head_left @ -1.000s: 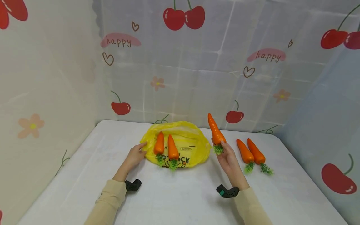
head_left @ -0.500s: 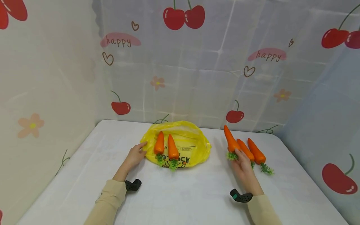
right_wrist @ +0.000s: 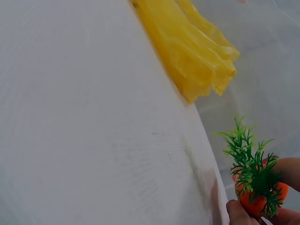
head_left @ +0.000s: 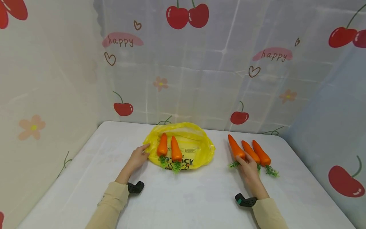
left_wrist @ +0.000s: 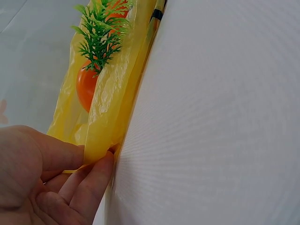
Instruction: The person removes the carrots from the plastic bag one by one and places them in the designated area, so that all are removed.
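My left hand [head_left: 138, 158] pinches the left edge of a yellow plastic bag [head_left: 204, 152]; in the left wrist view, thumb and fingers grip the thin film [left_wrist: 101, 143]. Two orange toy carrots with green tops lie in the bag, a left one [head_left: 162, 145] and a right one [head_left: 175, 150]. To the right of the bag, my right hand [head_left: 249, 171] grips another carrot [head_left: 235, 147] near its leafy end, tip pointing away. Its green leaves [right_wrist: 251, 164] show in the right wrist view. Whether this carrot touches the table cannot be told.
Two more carrots, one nearer [head_left: 250, 152] and one farther right [head_left: 260, 153], lie just right of my right hand on the white table [head_left: 186, 200]. A cherry-printed curtain [head_left: 194, 79] stands behind the table, with side panels left and right.
My right hand has carried its carrot rightward, away from the bag, and lowered it beside the two carrots on the right. The left hand stays at the bag's edge.
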### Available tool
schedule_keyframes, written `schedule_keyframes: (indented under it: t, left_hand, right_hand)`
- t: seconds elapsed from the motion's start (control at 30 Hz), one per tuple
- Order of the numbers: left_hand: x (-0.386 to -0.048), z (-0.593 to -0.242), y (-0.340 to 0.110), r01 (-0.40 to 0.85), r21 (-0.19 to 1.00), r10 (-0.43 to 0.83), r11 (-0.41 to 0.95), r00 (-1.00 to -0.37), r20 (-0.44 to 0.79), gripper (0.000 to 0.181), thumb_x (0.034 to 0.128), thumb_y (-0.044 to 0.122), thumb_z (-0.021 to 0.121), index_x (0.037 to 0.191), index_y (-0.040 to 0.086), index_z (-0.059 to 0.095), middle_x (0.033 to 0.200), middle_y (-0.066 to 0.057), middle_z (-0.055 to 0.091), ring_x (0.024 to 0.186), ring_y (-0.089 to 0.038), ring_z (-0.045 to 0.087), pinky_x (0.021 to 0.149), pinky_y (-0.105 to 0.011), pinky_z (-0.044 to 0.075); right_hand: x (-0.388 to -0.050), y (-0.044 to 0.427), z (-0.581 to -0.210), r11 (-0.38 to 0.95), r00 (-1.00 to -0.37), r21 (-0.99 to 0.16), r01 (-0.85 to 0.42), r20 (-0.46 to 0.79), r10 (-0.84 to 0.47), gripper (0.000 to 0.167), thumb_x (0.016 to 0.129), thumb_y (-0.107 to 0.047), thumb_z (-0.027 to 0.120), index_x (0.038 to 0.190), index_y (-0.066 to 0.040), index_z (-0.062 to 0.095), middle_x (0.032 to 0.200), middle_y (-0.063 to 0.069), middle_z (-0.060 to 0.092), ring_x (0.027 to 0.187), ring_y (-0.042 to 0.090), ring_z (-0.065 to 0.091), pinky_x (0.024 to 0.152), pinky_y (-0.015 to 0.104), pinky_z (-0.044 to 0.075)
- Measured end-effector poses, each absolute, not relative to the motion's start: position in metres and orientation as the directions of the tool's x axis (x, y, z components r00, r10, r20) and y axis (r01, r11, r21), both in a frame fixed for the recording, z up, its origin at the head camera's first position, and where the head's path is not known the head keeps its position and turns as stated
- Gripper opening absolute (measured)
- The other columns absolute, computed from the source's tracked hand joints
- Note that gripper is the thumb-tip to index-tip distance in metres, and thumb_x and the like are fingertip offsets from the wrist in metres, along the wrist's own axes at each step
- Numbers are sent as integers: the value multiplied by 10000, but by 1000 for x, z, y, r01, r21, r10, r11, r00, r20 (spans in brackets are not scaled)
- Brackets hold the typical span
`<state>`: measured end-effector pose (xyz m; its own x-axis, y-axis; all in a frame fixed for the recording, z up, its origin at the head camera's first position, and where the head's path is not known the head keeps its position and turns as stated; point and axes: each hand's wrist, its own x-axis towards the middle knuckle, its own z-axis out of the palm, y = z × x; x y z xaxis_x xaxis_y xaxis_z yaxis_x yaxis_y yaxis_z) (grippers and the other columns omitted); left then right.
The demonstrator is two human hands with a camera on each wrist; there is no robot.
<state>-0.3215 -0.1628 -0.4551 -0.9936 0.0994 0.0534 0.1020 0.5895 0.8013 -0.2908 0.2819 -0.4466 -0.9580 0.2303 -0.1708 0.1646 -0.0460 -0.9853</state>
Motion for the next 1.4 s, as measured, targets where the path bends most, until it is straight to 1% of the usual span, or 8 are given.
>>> schedule_keyframes:
  t: [0.07,0.13,0.37,0.6,0.9,1.13,1.3,1.4]
  left_hand:
    - [-322,-455,-163,104,798,99,593,-994,56,472,924,8,522,1369,-89,396,1391,-282,362,1189,-423,438,955,-495,381]
    - [-322,-455,-162,102,800,97,591,-994,55,473,922,7,522,1369,-87,397,1391,-281,363,1185,-420,444,952,-494,385]
    - [-323,-458,-163,101,798,98,594,-994,52,476,928,10,511,1380,-76,388,1383,-288,369,1146,-408,491,926,-481,418]
    - [-323,-458,-164,110,793,102,600,-993,61,481,925,12,515,1380,-78,386,1388,-286,362,1173,-416,458,934,-489,407]
    - [-322,-457,-163,102,794,97,599,-994,54,479,927,11,514,1381,-76,386,1396,-279,357,1172,-418,459,932,-482,411]
    - [-323,-457,-163,93,796,96,598,-994,44,481,931,14,509,1386,-74,379,1402,-279,347,1185,-418,444,940,-487,402]
    - [-323,-458,-163,98,795,95,599,-994,51,482,931,16,512,1385,-73,380,1400,-280,349,1185,-419,445,936,-486,406]
    - [-323,-457,-163,96,798,92,596,-994,51,481,930,17,515,1385,-72,383,1398,-280,353,1184,-418,446,938,-486,405]
  right_hand:
    - [-292,282,-449,52,-955,-985,162,-144,259,683,958,-195,540,1495,-34,150,1507,199,161,1270,274,264,1010,316,314]
    - [-292,282,-451,110,-954,-983,149,-114,278,679,955,-167,542,1488,-9,152,1503,232,155,1303,315,238,1044,378,274]
    - [-293,282,-455,200,-940,-971,132,-58,337,662,942,-116,560,1469,30,187,1488,259,185,1334,366,220,1067,438,231]
    - [-293,282,-457,199,-915,-970,138,-48,401,666,940,-109,558,1478,8,183,1490,239,196,1326,365,237,1071,435,224]
    - [-290,280,-457,227,-905,-967,114,-7,425,682,932,-89,554,1478,18,159,1490,260,167,1331,388,208,1065,461,226]
    - [-288,275,-456,207,-890,-973,102,4,456,683,920,-41,561,1474,27,168,1491,254,170,1327,392,210,1062,462,229]
    - [-288,275,-457,221,-890,-970,102,10,455,677,920,-37,557,1474,24,174,1490,254,174,1325,394,213,1060,466,233]
    - [-289,275,-458,259,-883,-960,106,30,469,661,919,-33,555,1471,23,196,1482,257,196,1315,401,225,1059,482,230]
